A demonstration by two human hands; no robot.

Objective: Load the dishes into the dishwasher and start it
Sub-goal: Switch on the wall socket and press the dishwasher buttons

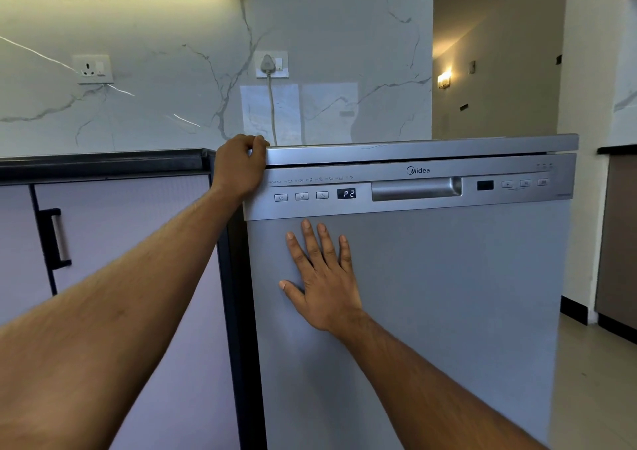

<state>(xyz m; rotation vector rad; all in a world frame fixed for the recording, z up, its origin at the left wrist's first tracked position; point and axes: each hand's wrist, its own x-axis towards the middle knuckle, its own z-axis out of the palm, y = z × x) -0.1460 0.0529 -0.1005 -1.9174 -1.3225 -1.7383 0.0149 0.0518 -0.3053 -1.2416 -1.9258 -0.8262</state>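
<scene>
1. My left hand point(241, 167) is curled over the top left corner of the dishwasher point(413, 151), fingers hooked on its top edge.
2. My right hand point(324, 277) lies flat on the door point(448, 311), just under the control strip, fingers straight and spread wide, holding nothing.
3. The dishwasher stands directly in front of me, its door upright against the body, with a thin dark gap under the top panel.
4. On the strip, the display point(346, 193) reads P2. Three buttons point(302, 196) sit between it and my left hand.
5. The handle point(417, 188) is at the middle of the strip, right of the display, apart from both hands.
6. Behind the dishwasher, a plug point(268, 64) sits on the marble wall, and its cord point(273, 115) drops behind the top panel.
7. Left of the dishwasher, a dark surface point(103, 161) tops a pale cabinet point(138, 242), with a socket point(93, 69) on the wall above.
8. Right of the dishwasher, a lamp point(444, 79) glows in a hallway.
</scene>
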